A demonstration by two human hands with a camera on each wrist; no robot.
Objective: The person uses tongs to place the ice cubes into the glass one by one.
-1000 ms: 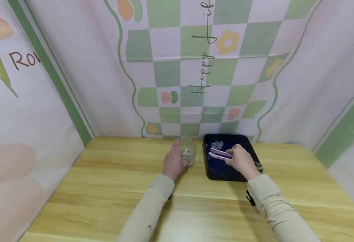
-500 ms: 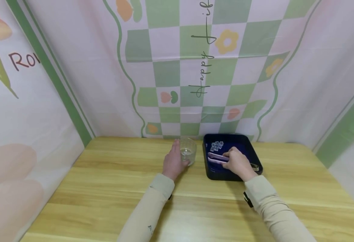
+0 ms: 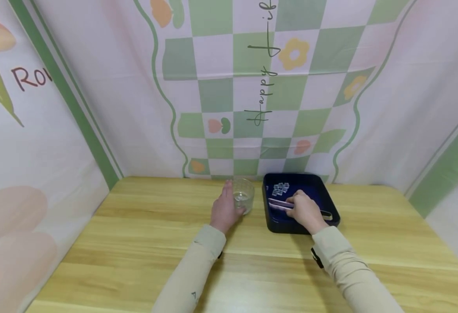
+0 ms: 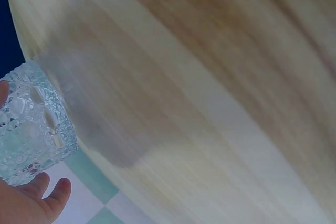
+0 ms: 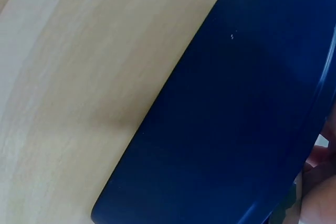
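Observation:
My left hand (image 3: pixel 225 209) holds a clear drinking glass (image 3: pixel 245 198) upright on the table, with the thumb across its front. In the left wrist view the textured wall of the glass (image 4: pixel 34 124) sits between the fingers. Over a dark blue tray (image 3: pixel 287 227), my right hand (image 3: pixel 307 211) grips pink tongs (image 3: pixel 279 204) between thumb and fingers. Their tips point left, low inside the tray, and a metallic back end shows behind the hand. Several clear, ice-like cubes (image 3: pixel 281 188) lie clustered at the tray's back left, just beyond the tips. Whether the tongs pinch a cube is unclear.
The tray stands just right of the glass on a wooden table (image 3: pixel 154 243). A patterned cloth (image 3: pixel 213 95) hangs close behind both. The tray's raised outer wall (image 5: pixel 220 98) fills much of the right wrist view.
My right hand has moved slightly left and toward me with the tongs. The tong arms have come closer together, and more of the cube cluster shows. The left hand and glass have not moved.

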